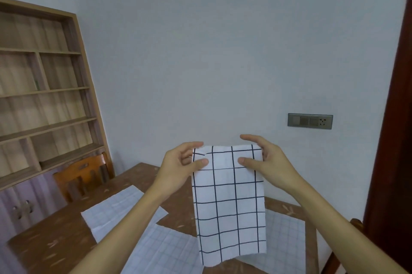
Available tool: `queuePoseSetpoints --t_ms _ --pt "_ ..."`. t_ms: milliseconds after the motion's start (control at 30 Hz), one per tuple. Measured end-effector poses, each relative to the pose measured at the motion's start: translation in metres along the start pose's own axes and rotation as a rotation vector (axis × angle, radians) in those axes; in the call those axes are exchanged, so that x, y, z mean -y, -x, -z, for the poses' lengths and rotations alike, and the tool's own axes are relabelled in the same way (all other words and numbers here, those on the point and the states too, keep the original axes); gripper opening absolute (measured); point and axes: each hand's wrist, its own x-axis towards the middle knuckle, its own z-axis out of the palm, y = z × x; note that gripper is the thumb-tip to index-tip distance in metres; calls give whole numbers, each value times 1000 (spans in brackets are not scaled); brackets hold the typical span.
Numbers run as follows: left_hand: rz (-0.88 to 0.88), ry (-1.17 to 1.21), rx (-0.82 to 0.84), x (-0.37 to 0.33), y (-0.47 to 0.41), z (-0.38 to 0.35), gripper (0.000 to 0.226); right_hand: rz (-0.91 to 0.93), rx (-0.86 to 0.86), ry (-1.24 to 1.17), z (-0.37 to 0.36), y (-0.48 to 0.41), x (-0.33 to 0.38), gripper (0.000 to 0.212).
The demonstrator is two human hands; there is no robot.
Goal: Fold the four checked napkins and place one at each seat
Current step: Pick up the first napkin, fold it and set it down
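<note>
The held napkin (229, 202) is kept in the air above the table (55, 235), folded into a tall strip. Its long axis runs vertically: the top edge is up by the hands and the lower edge points down toward the table, just in front of the right napkin (287, 235). The dark checks face the camera.

The top left corner is pinched by the left hand (178, 165), thumb on the front and fingers behind. The top right corner is pinched the same way by the right hand (265, 162), with the forefinger raised above the edge. Each grip is thus closed on the cloth.

Three more napkins are spread flat on the table, their checks faint. The left napkin (116, 209) is laid toward the far left edge, the middle napkin (165, 251) toward the near edge and partly under the left forearm, and the right napkin beside the right edge.

A chair (82, 175) is set at the far left edge, with a shelf (44, 95) behind it. A socket (310, 121) is mounted on the wall.
</note>
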Motion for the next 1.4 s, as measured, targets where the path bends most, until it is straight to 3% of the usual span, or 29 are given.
queuePoseSetpoints --t_ms 67,167,333,500,667,867,1000,1100,1200,1300,1400 --pt "-3 27 -30 -1 0 2 55 -14 -2 27 1 -2 -1 47" --pt "-10 22 -47 -6 -2 4 59 -3 -9 74 3 -5 -5 38" --pt "67 153 -122 -8 -6 3 30 40 -12 100 2 -6 -5 28" --pt "60 246 -144 -8 -7 10 22 36 -50 83 5 -8 -7 29" --pt "-128 -8 -229 -17 -7 10 19 -3 -70 36 10 -11 -2 18" --pt "-384 -360 -288 -22 -10 8 7 14 -132 222 9 -15 0 9" --pt "-288 -238 -217 -18 -17 8 6 32 -121 193 11 -16 2 9" --pt "-164 -59 -100 -18 -13 3 18 17 -120 58 13 -16 2 9" --pt "-140 -41 5 -10 -8 -3 28 31 -157 -36 14 -14 0 4" --pt "-146 -73 18 -2 -7 -8 21 -19 -182 -41 17 -14 -5 12" --pt "-160 -92 6 -1 -9 -11 45 -95 -162 -7 19 -12 -8 20"
